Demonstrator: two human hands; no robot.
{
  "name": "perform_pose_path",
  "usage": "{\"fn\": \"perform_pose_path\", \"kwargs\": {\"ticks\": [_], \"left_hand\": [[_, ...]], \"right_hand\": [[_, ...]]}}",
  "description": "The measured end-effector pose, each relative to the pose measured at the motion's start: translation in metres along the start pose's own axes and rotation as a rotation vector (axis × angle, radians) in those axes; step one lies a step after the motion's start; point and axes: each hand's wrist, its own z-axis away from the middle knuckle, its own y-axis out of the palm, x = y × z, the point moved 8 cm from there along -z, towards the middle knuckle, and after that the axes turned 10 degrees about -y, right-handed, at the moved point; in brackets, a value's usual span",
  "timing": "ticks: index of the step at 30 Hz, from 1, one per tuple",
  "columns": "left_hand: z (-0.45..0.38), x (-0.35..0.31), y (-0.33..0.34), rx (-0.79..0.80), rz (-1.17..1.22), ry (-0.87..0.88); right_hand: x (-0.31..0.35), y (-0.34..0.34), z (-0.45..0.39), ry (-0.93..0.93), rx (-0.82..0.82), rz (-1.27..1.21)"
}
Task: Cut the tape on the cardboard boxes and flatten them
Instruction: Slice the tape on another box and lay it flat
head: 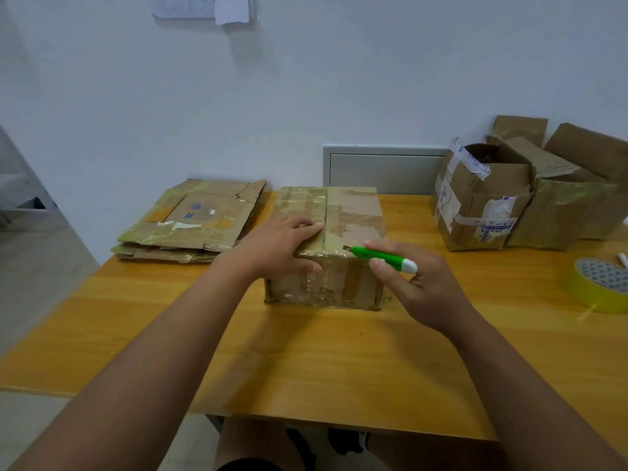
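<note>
A taped brown cardboard box (353, 212) stands closed in the middle of the wooden table (306, 351). My left hand (282, 246) lies flat on its top near the front left corner, thumb down over the front face. My right hand (421, 283) grips a green and white box cutter (384, 256). Its tip touches the box's front top edge, just right of the centre seam. A stack of flattened boxes (190, 222) lies at the far left of the table.
Two opened, standing cardboard boxes (482, 198) (574, 202) crowd the back right corner. A roll of yellow tape (601, 287) lies at the right edge, with a white pen (622, 259) behind it. A white wall rises behind the table.
</note>
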Motion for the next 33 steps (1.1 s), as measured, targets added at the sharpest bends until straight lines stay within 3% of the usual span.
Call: {"fn": "perform_pose_path", "kwargs": {"ticks": [7,12,33], "left_hand": [[0.005,-0.006,0.013,-0.115,0.014,-0.005],[0.006,-0.006,0.009,-0.118,0.072,-0.042],[0.008,-0.005,0.008,-0.132,0.074,-0.084]], "right_hand": [[-0.010,0.028,0.002,-0.175,0.274,0.273],[-0.011,0.041,-0.005,-0.267,0.364,0.445],[0.000,0.031,-0.010,-0.243,0.364,0.428]]}}
